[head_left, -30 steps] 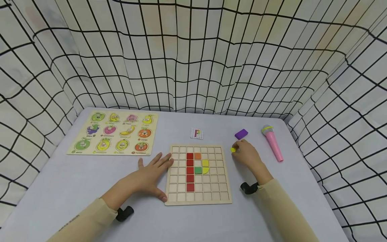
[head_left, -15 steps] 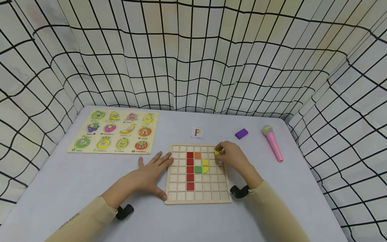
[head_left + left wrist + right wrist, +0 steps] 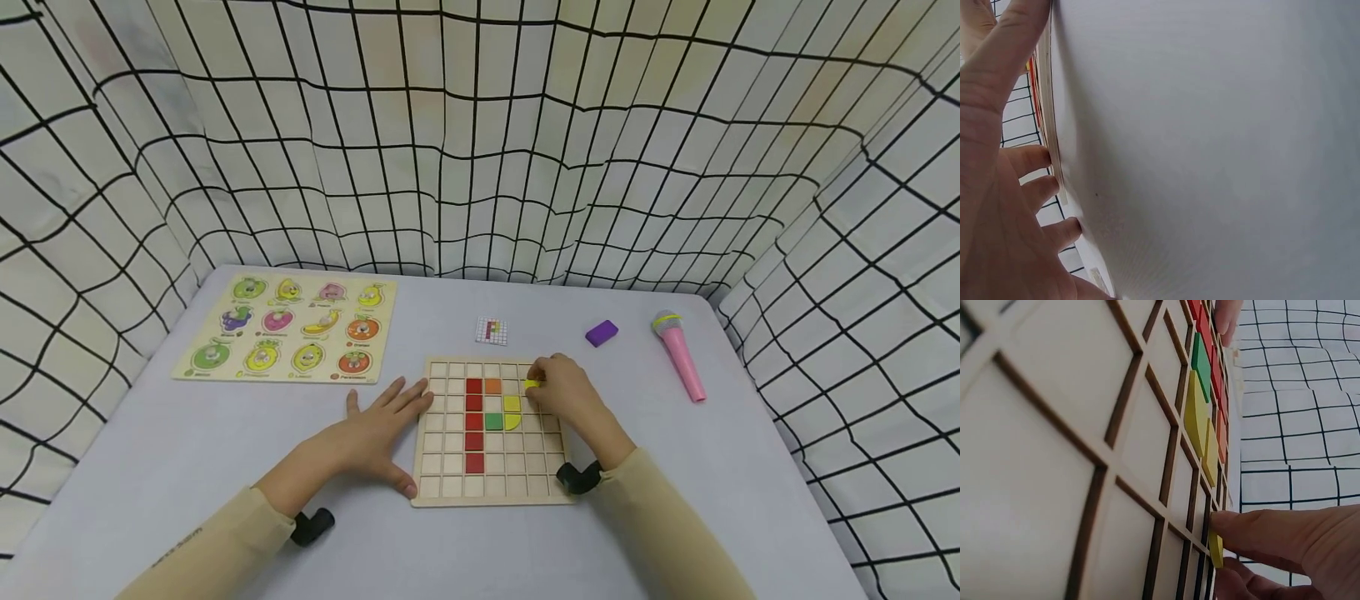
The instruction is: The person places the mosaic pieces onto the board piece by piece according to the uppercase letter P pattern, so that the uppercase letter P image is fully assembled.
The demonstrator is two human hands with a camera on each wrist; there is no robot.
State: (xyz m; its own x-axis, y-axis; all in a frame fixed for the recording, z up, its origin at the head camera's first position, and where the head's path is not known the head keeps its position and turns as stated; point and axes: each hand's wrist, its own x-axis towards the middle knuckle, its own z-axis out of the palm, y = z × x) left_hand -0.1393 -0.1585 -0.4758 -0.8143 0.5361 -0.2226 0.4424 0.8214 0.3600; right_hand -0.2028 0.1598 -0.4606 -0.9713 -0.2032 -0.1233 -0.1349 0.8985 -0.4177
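A wooden grid board (image 3: 450, 486) lies on the table, holding a column of red square tiles (image 3: 474, 422), an orange tile (image 3: 492, 386), a green tile (image 3: 493, 422), a yellow square tile (image 3: 512, 403) and a yellow rounded tile (image 3: 512, 421). My left hand (image 3: 367, 442) rests with fingers spread, its tips at the board's left edge. Over the upper right cells, my right hand (image 3: 566, 392) pinches a yellow tile (image 3: 1215, 544) between thumb and fingers. The fingers partly cover that tile, so its full shape is hidden.
A small pattern card (image 3: 492, 331) lies behind the board. Right of it are a purple block (image 3: 602, 333) and a pink toy microphone (image 3: 678, 357). A fruit puzzle board (image 3: 285, 327) lies at the back left. Black-gridded white cloth (image 3: 480, 167) surrounds the table.
My right hand has carried the yellow tile leftward from the table near the purple block to above the board's upper right cells. The left hand has stayed at the board's edge.
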